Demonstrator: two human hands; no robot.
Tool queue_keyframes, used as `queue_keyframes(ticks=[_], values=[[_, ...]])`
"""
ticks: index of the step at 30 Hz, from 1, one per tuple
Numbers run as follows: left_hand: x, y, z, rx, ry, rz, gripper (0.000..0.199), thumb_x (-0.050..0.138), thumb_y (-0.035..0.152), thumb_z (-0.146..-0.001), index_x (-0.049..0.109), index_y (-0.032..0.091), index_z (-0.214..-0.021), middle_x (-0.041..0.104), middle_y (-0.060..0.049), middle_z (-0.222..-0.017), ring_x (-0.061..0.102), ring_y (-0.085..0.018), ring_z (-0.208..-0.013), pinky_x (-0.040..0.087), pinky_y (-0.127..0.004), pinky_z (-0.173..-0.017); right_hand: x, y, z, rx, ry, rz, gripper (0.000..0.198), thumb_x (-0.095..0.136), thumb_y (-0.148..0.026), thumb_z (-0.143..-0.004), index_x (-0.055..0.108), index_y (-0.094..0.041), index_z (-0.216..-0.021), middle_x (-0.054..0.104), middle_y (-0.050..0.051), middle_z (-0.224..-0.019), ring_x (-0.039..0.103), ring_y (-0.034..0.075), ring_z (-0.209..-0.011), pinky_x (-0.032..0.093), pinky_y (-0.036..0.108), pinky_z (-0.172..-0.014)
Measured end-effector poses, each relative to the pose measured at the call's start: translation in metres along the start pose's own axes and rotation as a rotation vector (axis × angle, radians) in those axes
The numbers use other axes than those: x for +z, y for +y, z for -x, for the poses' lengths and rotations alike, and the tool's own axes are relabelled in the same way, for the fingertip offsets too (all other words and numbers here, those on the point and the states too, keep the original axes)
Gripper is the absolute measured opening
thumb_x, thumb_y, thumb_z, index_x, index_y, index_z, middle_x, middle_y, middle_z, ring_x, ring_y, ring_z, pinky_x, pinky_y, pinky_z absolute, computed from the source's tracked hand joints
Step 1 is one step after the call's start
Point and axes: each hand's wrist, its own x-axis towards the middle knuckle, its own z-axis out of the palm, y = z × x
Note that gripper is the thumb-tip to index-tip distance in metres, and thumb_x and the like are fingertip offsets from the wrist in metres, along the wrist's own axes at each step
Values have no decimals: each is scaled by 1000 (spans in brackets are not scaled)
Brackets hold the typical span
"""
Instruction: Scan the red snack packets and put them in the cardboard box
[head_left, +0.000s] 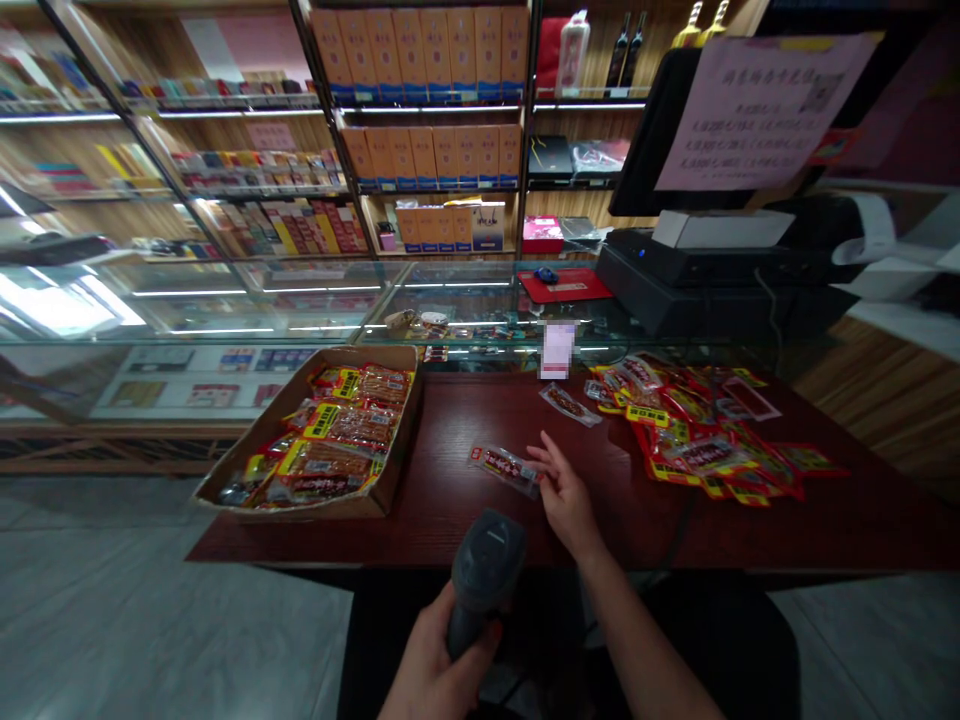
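Observation:
Low in the view, my left hand (441,662) is wrapped round the handle of a dark grey barcode scanner (489,560), its head tilted toward the table. My right hand (564,497) reaches over the dark red table and grips the right end of a clear snack packet (504,466) with a dark red label. The packet lies on or just above the tabletop; which one I cannot tell. Beyond the right hand lies another snack packet (571,404), apart from the fingers.
An open cardboard box (405,440) of bagged snacks stands on the left of the table (450,530). A heap of red and yellow snack packets (690,425) covers the right side. Behind are a glass display counter (465,290), a red mat (566,288) and a monitor with a paper sign (757,115).

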Motion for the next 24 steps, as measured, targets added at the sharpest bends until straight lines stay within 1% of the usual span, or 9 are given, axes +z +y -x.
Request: queue_keyframes(ticks=[3,7,10,12,15,18,21,22,24], values=[[3,-2,3,14,2,-5,19,75,33,-83,69,18,-92,48,8,-58,42,-10,-48,35,-21,-48,0,0,2,61,11,-72,67,55,-22,-92,45,-27,-159,70,12,-142,74,21,-117,57,41,-105],[7,0,4,-8,-9,61,26,77,36,-81,70,17,-97,48,8,-59,40,-10,-47,35,-21,-47,-2,1,3,133,28,-149,59,64,-30,-87,60,-24,-146,72,14,-139,72,25,-121,57,44,-105],[4,3,4,-6,-3,114,31,80,38,-78,71,16,-99,53,6,-62,41,-10,-50,35,-20,-47,-4,0,2,196,61,-202,57,73,-36,-81,68,-23,-137,76,14,-133,72,28,-122,54,49,-109],[0,6,5,14,25,122,33,80,39,-79,71,16,-100,54,6,-63,41,-9,-50,35,-20,-46,-5,-5,0,247,79,-266,60,79,-39,-75,71,-23,-133,78,14,-129,72,30,-121,54,51,-108],[-11,10,5,17,90,113,34,79,42,-81,69,16,-101,50,9,-57,39,-8,-45,31,-20,-44,3,-24,-13,306,50,-383,63,83,-37,-71,72,-24,-131,78,13,-129,71,32,-124,55,50,-106],[-20,14,5,29,159,105,35,77,45,-81,67,16,-98,46,10,-53,38,-8,-43,29,-19,-43,33,-58,-47,277,-48,-489,61,84,-33,-71,73,-25,-131,78,12,-129,71,30,-124,58,45,-101],[-26,17,5,52,205,84,42,78,52,-80,68,15,-98,46,10,-53,39,-8,-43,30,-19,-44,92,-97,-99,173,-184,-534,60,83,-30,-73,72,-26,-132,78,10,-130,71,28,-122,60,43,-99],[-28,17,5,54,222,72,45,79,55,-79,69,15,-98,46,10,-52,39,-8,-43,30,-19,-44,114,-109,-117,130,-231,-509,59,80,-30,-76,71,-26,-134,77,10,-131,72,27,-121,60,43,-99],[-29,18,6,53,257,48,49,79,61,-78,69,16,-94,46,10,-50,40,-9,-42,31,-20,-45,152,-125,-149,48,-286,-262,57,74,-25,-81,68,-25,-137,77,9,-130,75,24,-116,62,42,-97]])
